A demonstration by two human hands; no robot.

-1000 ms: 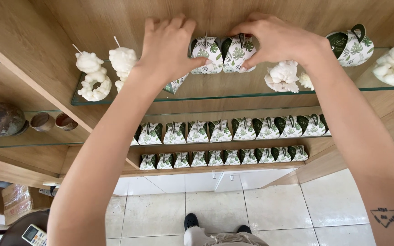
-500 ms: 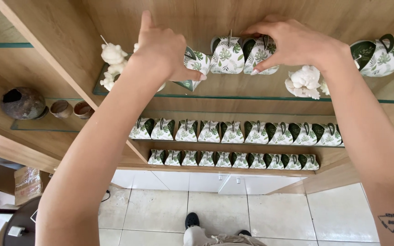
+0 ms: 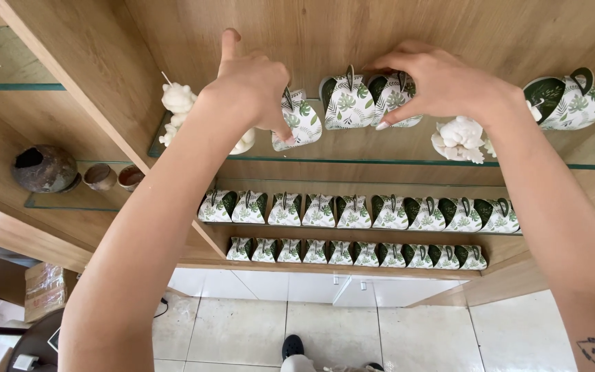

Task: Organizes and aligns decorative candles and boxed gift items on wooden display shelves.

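Left fingers: curled, thumb and knuckles pinching a leaf-print box (image 3: pixel 296 118); index finger sticks up at 12 o'clock against the wooden back panel (image 3: pixel 394 27).
Right fingers: spread over two upright boxes (image 3: pixel 370 100), tips clasping the nearer one so the pair sits flush.
Left hand (image 3: pixel 251 86): tilts its box toward the pair at 3 o'clock.
Right hand (image 3: pixel 435 84): steadies from above.
Glass shelf (image 3: pixel 380 148): carries the boxes, white figurines (image 3: pixel 459 138) beside.
Lower shelves, 6 o'clock: matching box rows (image 3: pixel 352 210), tight in line.

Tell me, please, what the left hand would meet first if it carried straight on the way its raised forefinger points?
Most likely the wooden back panel of the shelf unit. The left hand pinches a leaf-print box on the glass shelf, and its forefinger already looks close to the wood; depth is hard to judge.
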